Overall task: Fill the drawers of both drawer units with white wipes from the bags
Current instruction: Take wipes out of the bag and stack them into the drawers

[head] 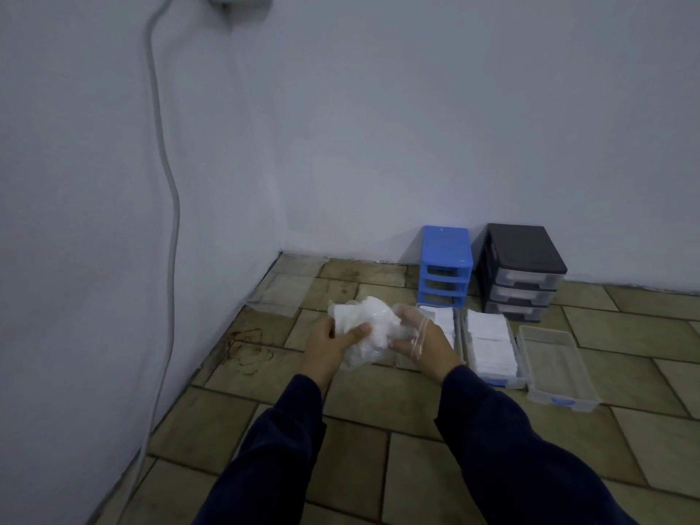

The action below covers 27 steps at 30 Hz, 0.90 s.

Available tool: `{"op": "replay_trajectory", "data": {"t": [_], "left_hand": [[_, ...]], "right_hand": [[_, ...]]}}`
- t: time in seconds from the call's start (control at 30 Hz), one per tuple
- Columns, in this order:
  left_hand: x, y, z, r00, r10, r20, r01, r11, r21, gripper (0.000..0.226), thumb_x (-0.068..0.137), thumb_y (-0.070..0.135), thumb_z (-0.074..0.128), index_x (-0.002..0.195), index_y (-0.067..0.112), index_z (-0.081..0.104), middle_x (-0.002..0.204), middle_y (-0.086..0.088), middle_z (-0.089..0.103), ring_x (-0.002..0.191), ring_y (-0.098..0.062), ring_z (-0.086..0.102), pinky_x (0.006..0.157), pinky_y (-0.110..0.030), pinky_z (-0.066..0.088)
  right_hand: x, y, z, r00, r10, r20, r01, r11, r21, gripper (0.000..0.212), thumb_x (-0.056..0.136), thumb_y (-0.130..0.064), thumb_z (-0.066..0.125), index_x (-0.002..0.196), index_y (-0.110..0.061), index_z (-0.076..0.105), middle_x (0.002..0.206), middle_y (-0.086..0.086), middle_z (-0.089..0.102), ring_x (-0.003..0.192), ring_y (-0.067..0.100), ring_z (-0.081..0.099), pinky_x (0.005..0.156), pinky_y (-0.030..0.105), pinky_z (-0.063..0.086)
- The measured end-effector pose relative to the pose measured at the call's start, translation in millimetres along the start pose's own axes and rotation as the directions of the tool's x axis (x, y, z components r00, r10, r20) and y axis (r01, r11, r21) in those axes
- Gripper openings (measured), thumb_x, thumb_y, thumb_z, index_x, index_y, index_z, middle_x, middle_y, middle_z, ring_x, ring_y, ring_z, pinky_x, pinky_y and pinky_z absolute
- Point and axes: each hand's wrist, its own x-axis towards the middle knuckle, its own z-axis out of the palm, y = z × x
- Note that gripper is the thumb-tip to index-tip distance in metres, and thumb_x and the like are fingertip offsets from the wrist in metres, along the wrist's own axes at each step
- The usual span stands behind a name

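Fingers (pixel 361 329) of both hands curled round bag (pixel 363 358) of wipes (pixel 373 316). Two drawers (pixel 488 339) on floor seen filled, third drawer (pixel 557 367) empty; black unit (pixel 524 270) judged unfilled.

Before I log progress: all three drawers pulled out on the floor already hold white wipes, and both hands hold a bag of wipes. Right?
Not quite. In the head view the rightmost drawer looks empty; the other two drawers hold white wipes. The left hand and right hand do hold the bag of wipes.

Our grey cable (pixel 166 191) down the pale wall (pixel 378 126), left of its corner, above the tiled floor (pixel 378 430)
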Motion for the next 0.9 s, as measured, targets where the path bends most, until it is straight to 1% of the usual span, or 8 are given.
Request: {"op": "replay_trajectory", "data": {"t": [0.17, 0.47, 0.63, 0.7, 0.73, 0.77, 0.8, 0.9], "left_hand": [[-5, -2, -1, 0.998, 0.004, 0.061, 0.001, 0.997, -0.082, 0.035, 0.086, 0.018, 0.064, 0.118, 0.005, 0.059, 0.107, -0.012, 0.068, 0.090, -0.020, 0.067, 0.067, -0.022, 0.057], [-1, -3, 0, 1.000, 0.009, -0.009, -0.010, 0.994, -0.106, 0.022, 0.084, 0.018, 0.065, 0.102, 0.007, 0.061, 0.106, -0.012, 0.068, 0.093, -0.023, 0.067, 0.076, -0.034, 0.057], [1, -3, -1, 0.994, 0.030, -0.108, -0.041, 0.994, -0.096, 0.013, 0.084, 0.015, 0.067, 0.076, 0.011, 0.057, 0.074, 0.001, 0.064, 0.061, -0.002, 0.063, 0.051, -0.016, 0.050], [2, -6, -2, 0.993, 0.021, -0.120, -0.036, 0.992, -0.122, 0.011, 0.083, 0.017, 0.068, 0.087, 0.009, 0.062, 0.084, -0.003, 0.068, 0.075, -0.011, 0.068, 0.058, -0.021, 0.055], [2, -8, -2, 0.991, 0.014, -0.131, -0.031, 0.991, -0.130, 0.018, 0.082, 0.019, 0.068, 0.096, 0.008, 0.064, 0.093, -0.007, 0.069, 0.083, -0.017, 0.069, 0.063, -0.023, 0.057], [3, -9, -2, 0.989, 0.006, -0.146, -0.028, 0.988, -0.151, 0.026, 0.082, 0.020, 0.068, 0.104, 0.006, 0.063, 0.100, -0.009, 0.069, 0.089, -0.021, 0.068, 0.065, -0.024, 0.057], [4, -11, -2, 0.986, -0.004, -0.166, -0.023, 0.986, -0.164, 0.032, 0.083, 0.021, 0.068, 0.110, 0.004, 0.062, 0.104, -0.010, 0.068, 0.093, -0.022, 0.067, 0.066, -0.022, 0.057], [7, -12, -1, 0.979, -0.016, -0.205, -0.024, 0.982, -0.190, 0.038, 0.084, 0.021, 0.067, 0.116, 0.002, 0.060, 0.110, -0.010, 0.066, 0.096, -0.021, 0.065, 0.063, -0.017, 0.055]], "right_hand": [[1, -5, -1, 0.997, -0.025, -0.078, 0.023, 0.999, -0.025, 0.031, 0.085, 0.008, 0.056, 0.116, 0.007, 0.051, 0.100, -0.002, 0.047, 0.088, 0.007, 0.048, 0.070, 0.005, 0.043], [1, 1, -3, 0.993, -0.029, -0.112, 0.030, 1.000, 0.000, 0.023, 0.088, 0.000, 0.056, 0.110, -0.006, 0.050, 0.087, -0.002, 0.048, 0.073, 0.003, 0.050, 0.058, 0.008, 0.046], [3, 8, -7, 0.985, -0.023, -0.170, 0.017, 0.999, -0.035, 0.027, 0.082, -0.009, 0.067, 0.105, -0.015, 0.055, 0.100, 0.013, 0.061, 0.085, 0.023, 0.061, 0.069, 0.021, 0.053], [4, 9, -9, 0.984, -0.043, -0.174, 0.025, 0.994, -0.105, 0.025, 0.080, -0.011, 0.070, 0.103, -0.011, 0.061, 0.099, 0.018, 0.065, 0.084, 0.031, 0.062, 0.072, 0.032, 0.055], [4, 12, -10, 0.983, -0.050, -0.176, 0.029, 0.992, -0.120, 0.018, 0.080, -0.010, 0.070, 0.097, -0.009, 0.064, 0.094, 0.017, 0.067, 0.081, 0.027, 0.064, 0.070, 0.031, 0.055], [4, 11, -11, 0.982, -0.064, -0.177, 0.040, 0.990, -0.136, 0.008, 0.080, -0.008, 0.070, 0.085, -0.012, 0.064, 0.081, 0.012, 0.066, 0.073, 0.013, 0.064, 0.064, 0.025, 0.053], [4, 11, -12, 0.979, -0.075, -0.191, 0.045, 0.987, -0.158, 0.015, 0.081, -0.007, 0.069, 0.073, -0.016, 0.060, 0.069, 0.003, 0.061, 0.065, 0.004, 0.060, 0.059, 0.017, 0.048], [5, 16, -16, 0.974, -0.049, -0.223, 0.011, 0.986, -0.168, 0.024, 0.084, -0.004, 0.065, 0.071, -0.017, 0.049, 0.070, -0.006, 0.050, 0.065, 0.006, 0.048, 0.057, 0.008, 0.038]]}}
